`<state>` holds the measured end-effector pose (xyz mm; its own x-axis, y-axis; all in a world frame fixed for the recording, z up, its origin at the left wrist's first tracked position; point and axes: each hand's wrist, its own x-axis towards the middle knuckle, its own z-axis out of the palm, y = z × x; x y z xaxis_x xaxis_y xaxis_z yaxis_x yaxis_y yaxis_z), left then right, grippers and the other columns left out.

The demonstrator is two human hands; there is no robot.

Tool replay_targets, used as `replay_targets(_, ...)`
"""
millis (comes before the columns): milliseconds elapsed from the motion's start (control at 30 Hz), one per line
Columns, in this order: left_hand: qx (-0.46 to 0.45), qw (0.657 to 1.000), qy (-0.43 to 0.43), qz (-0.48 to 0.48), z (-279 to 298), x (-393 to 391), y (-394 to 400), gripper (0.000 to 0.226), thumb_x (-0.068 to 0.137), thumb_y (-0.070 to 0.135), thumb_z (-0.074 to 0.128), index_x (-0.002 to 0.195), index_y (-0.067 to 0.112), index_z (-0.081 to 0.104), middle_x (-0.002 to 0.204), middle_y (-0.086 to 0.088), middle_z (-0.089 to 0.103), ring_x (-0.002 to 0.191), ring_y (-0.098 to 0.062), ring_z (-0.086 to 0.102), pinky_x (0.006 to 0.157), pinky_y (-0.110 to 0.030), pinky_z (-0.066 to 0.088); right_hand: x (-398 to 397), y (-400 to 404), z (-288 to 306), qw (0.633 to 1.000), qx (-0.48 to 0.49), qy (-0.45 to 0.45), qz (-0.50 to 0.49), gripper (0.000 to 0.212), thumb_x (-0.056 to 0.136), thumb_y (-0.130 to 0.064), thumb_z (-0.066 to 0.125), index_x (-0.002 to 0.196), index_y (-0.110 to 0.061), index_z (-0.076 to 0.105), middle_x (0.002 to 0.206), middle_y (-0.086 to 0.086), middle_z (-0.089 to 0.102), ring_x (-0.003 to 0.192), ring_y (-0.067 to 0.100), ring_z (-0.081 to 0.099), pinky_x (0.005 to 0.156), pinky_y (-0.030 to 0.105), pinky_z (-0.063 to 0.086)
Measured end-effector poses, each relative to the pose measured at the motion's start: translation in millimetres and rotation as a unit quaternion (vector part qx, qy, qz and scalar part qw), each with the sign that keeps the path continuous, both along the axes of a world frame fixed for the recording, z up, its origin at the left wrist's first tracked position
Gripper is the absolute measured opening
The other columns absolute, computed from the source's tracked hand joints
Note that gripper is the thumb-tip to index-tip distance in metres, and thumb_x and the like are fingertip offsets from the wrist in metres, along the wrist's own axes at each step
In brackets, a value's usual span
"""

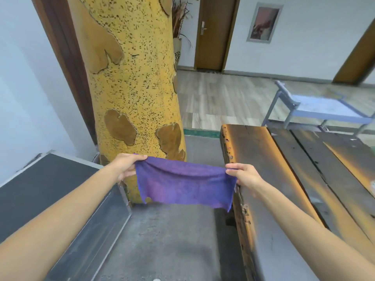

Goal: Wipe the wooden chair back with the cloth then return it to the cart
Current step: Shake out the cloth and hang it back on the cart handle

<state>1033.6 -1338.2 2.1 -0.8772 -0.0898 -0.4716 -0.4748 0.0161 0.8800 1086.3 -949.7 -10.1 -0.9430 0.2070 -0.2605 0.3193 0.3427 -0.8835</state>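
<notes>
A purple cloth (pixel 183 183) hangs spread between both hands in front of me. My left hand (pixel 126 166) pinches its upper left corner and my right hand (pixel 244 175) pinches its upper right corner. The cloth's lower edge dangles free above the grey floor. A blue cart (pixel 316 107) with a flat tray stands at the far right on the wood-look floor. To the right of the cloth runs a dark wooden slab with orange edges (pixel 269 169); I cannot tell whether it belongs to the chair.
A wide yellow speckled pillar (pixel 132 78) rises just behind the cloth. A dark panel with a metal rim (pixel 46 189) lies at the left. A brown door (pixel 215 31) and a framed picture (pixel 263 23) are on the far wall.
</notes>
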Motion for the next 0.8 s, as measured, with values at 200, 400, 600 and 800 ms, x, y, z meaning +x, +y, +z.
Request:
replay_targets(200, -0.069, 0.994, 0.057, -0.062, 9.1, -109.4, 36.7, 0.022, 0.084, 0.002, 0.077, 0.105, 0.006, 0.073, 0.103, -0.015, 0.077, 0.088, -0.023, 0.075, 0.074, -0.028, 0.059, -67.9, 42.5, 17.3, 0.994, 0.108, 0.029, 0.015, 0.048, 0.079, -0.006, 0.077, 0.124, -0.023, 0.068, 0.107, -0.001, 0.074, 0.094, 0.006, 0.07, 0.094, 0.028, 0.052)
replay_targets(400, -0.132, 0.977, 0.102, -0.132, 26.6, -226.8, 118.7, 0.041, 0.079, -0.001, 0.08, 0.115, 0.004, 0.062, 0.109, -0.022, 0.072, 0.106, -0.036, 0.07, 0.098, -0.05, 0.054, -130.3, 103.9, 15.8, 0.969, 0.238, 0.028, -0.064, 0.03, 0.08, -0.03, 0.077, 0.109, -0.032, 0.072, 0.092, -0.008, 0.075, 0.093, 0.012, 0.069, 0.089, 0.032, 0.053)
replay_targets(600, -0.198, 0.929, 0.107, -0.295, 11.5, -331.8, 194.5, 0.04, 0.078, -0.007, 0.078, 0.116, 0.005, 0.071, 0.106, -0.018, 0.066, 0.09, -0.024, 0.062, 0.091, -0.041, 0.056, -181.3, 173.7, -5.4, 0.943, 0.321, -0.003, -0.088, 0.009, 0.079, -0.043, 0.075, 0.085, -0.044, 0.069, 0.074, -0.02, 0.066, 0.082, 0.013, 0.063, 0.071, 0.027, 0.048)
replay_targets(800, -0.361, 0.833, 0.235, -0.347, -5.1, -464.9, 293.1, 0.019, 0.076, 0.009, 0.081, 0.094, 0.015, 0.081, 0.087, -0.002, 0.078, 0.078, -0.016, 0.068, 0.069, -0.025, 0.048, -287.6, 286.0, -16.4, 0.93, 0.356, -0.023, -0.089, 0.007, 0.08, -0.045, 0.073, 0.074, -0.044, 0.07, 0.07, -0.017, 0.07, 0.078, 0.013, 0.065, 0.07, 0.035, 0.057)
